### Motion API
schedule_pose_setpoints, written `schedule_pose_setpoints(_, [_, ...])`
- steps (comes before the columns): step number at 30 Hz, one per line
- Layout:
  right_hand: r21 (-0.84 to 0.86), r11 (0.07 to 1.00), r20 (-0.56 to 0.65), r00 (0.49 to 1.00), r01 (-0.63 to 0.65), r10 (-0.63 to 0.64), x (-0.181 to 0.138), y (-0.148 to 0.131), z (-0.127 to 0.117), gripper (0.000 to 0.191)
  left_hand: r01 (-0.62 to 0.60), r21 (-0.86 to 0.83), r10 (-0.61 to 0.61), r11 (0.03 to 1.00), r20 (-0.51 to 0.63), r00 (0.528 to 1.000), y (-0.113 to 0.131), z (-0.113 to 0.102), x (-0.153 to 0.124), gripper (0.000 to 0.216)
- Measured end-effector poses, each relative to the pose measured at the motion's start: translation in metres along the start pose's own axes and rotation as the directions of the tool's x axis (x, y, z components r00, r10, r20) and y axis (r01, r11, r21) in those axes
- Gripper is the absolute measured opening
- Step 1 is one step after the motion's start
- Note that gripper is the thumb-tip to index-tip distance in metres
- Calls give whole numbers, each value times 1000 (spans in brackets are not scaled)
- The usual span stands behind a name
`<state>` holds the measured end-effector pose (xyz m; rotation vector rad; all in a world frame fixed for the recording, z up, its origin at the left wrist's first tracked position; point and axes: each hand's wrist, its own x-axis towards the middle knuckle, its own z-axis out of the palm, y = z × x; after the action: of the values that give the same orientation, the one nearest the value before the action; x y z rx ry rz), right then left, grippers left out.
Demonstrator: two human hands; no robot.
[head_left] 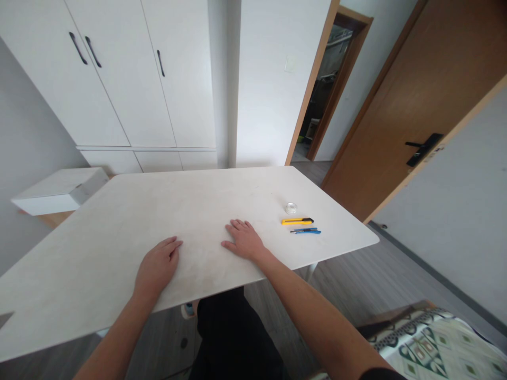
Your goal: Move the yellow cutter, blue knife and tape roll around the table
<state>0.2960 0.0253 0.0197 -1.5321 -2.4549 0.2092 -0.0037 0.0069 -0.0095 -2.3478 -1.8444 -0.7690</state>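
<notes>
My left hand rests on the white table near its front edge, fingers stretched out and held close together. Palm down to the right of it lies my right hand, its fingers slightly spread. Neither hand holds anything. Beyond the right fingertips, on the table's right part, sits a small roll of clear tape. In front of the roll lies a yellow utility knife with a black end. Just nearer is a slim blue tool with a metal tip, its exact kind too small to make out.
White cabinets stand behind the table. A white box is at the far left. On the right is a brown door, standing open. A patterned cloth covers something low at the bottom right.
</notes>
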Motion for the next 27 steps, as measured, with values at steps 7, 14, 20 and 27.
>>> schedule_pose_setpoints(7, [-2, 1000, 7, 1000, -5, 5, 0, 0, 0, 71, 5, -7, -5, 1000, -6, 1000, 0, 0, 0, 43])
schedule_pose_setpoints(14, [-4, 1000, -4, 1000, 5, -5, 0, 0, 0, 72, 0, -7, 0, 1000, -5, 1000, 0, 0, 1, 44])
schedule_pose_setpoints(20, [-2, 1000, 0, 1000, -3, 3, 0, 1, 1, 71, 6, -6, -6, 1000, -6, 1000, 0, 0, 0, 43])
schedule_pose_setpoints(27, [-1, 1000, -9, 1000, -4, 4, 0, 1, 1, 70, 8, -1, -8, 1000, -7, 1000, 1, -1, 0, 44])
